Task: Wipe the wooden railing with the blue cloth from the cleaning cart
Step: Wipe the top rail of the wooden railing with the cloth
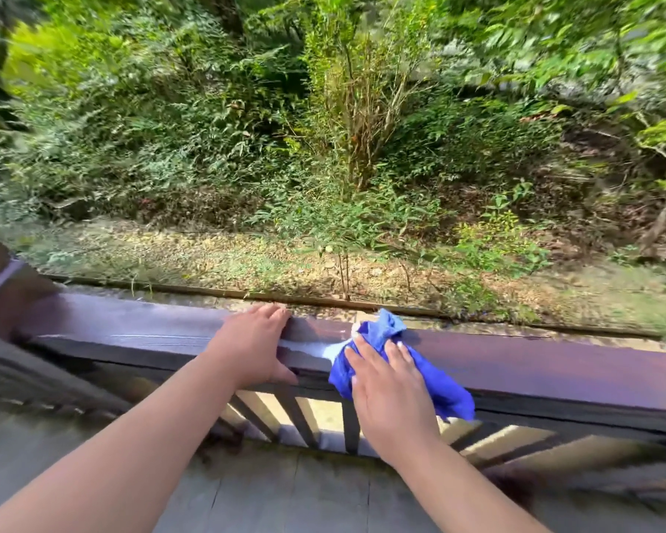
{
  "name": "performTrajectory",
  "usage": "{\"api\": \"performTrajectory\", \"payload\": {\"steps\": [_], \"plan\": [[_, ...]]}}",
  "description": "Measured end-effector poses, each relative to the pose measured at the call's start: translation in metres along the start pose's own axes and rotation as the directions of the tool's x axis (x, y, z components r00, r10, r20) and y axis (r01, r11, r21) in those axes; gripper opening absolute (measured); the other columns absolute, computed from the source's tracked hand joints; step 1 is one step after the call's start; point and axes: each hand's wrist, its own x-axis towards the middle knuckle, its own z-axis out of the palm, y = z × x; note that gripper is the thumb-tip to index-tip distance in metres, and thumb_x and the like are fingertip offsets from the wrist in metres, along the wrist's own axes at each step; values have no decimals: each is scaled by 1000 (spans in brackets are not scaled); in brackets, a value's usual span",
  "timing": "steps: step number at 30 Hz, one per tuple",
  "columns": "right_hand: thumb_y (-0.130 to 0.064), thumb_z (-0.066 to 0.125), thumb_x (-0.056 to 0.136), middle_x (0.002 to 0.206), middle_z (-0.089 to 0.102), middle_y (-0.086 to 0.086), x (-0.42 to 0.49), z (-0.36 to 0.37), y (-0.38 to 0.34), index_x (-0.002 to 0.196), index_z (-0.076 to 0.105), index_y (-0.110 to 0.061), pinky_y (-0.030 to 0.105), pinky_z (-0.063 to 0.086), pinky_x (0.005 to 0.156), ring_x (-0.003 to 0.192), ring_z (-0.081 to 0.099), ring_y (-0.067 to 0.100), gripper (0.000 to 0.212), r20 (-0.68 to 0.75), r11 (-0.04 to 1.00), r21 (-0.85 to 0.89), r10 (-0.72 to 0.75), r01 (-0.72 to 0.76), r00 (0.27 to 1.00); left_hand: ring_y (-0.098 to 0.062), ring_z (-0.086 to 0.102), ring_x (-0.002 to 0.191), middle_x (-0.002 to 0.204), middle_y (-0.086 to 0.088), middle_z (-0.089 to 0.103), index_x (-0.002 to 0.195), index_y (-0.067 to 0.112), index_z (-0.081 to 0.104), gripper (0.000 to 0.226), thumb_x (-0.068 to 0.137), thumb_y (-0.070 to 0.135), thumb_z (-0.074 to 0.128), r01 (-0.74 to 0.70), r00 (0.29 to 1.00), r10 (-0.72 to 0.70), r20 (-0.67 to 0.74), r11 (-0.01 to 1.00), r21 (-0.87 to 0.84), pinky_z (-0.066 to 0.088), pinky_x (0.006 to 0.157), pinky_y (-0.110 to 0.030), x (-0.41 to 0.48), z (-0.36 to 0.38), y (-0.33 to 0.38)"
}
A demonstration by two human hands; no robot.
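Blue cloth [435, 378] lies on the wooden railing [554, 375], pressed under my flat, straight-fingered right hand [389, 390]; the railing runs left-right, my left hand [254, 348] clasping it just beside.

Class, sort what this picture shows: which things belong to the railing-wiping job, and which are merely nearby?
Belongs to the job:
blue cloth
railing
right hand, pressing the cloth
left hand, holding the railing

Merely nearby:
bushes
gravel strip
deck floor
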Motion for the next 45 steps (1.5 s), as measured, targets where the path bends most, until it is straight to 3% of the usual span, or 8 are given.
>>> {"api": "performTrajectory", "payload": {"steps": [7, 14, 19, 22, 26, 31, 38, 45], "plan": [[-28, 46, 96, 148, 51, -9, 35, 28, -79, 134, 57, -25, 49, 29, 116, 127, 49, 35, 40, -20, 1000, 24, -9, 9, 1000, -21, 54, 117, 129, 6, 60, 132, 28, 54, 96, 52, 81, 59, -105, 991, 107, -76, 994, 26, 47, 91, -38, 5, 9, -43], [-16, 40, 102, 150, 50, -4, 40, 27, -78, 137, 59, -18, 30, 14, 121, 137, 44, 22, 40, -15, 966, 248, 83, -77, 996, -23, 48, 131, 146, 2, 52, 151, 23, 41, 117, 55, 84, 65, -172, 985, 172, -19, 985, -31, 43, 107, -39, -2, 8, -82], [-18, 41, 105, 127, 65, -6, 50, 16, -95, 127, 61, -25, 29, 40, 103, 117, 56, 8, 31, -9, 577, 742, 518, -342, 856, -23, 49, 129, 143, 1, 53, 150, 21, 42, 112, 59, 81, 71, -195, 980, 194, -34, 980, -36, 42, 108, -39, -3, 7, -82], [-26, 38, 106, 110, 67, -14, 57, 16, -105, 117, 59, -33, 26, 42, 92, 102, 58, -2, 25, -7, 498, 809, 541, -313, 841, -23, 49, 128, 142, 2, 53, 150, 22, 41, 114, 57, 80, 72, -192, 981, 190, -35, 980, -52, 43, 107, -38, -3, 7, -82], [-35, 36, 105, 105, 70, -4, 71, 20, -114, 114, 57, -31, 33, 45, 84, 97, 60, 12, 23, 28, 581, 764, 405, -281, 914, -22, 51, 123, 136, 3, 56, 146, 23, 45, 110, 56, 78, 74, -165, 986, 163, -35, 984, -63, 46, 103, -37, -2, 7, -78], [-35, 40, 98, 148, 53, -2, 75, 37, -121, 134, 56, -26, 43, 27, 118, 125, 50, 27, 40, 53, 968, 252, -7, -6, 999, -24, 52, 128, 140, 0, 55, 146, 19, 45, 87, 68, 54, 61, -140, 990, 138, -23, 983, -122, 47, 104, -37, -5, 4, -76], [-33, 52, 96, 145, 55, -10, 58, 43, -103, 131, 61, -28, 41, 29, 119, 125, 55, 22, 37, -18, 988, 142, -61, 63, 998, -22, 49, 132, 148, 1, 52, 150, 21, 44, 92, 66, 52, 66, -121, 993, 120, -15, 987, -107, 46, 107, -37, -4, 4, -76], [-23, 47, 98, 143, 56, -13, 51, 41, -99, 126, 67, -26, 38, 23, 121, 125, 56, 21, 34, -74, 978, 194, 96, -80, 993, -24, 51, 124, 136, 0, 56, 145, 20, 46, 96, 62, 65, 65, -155, 988, 154, -14, 983, -102, 45, 102, -36, -5, 5, -76]]}}
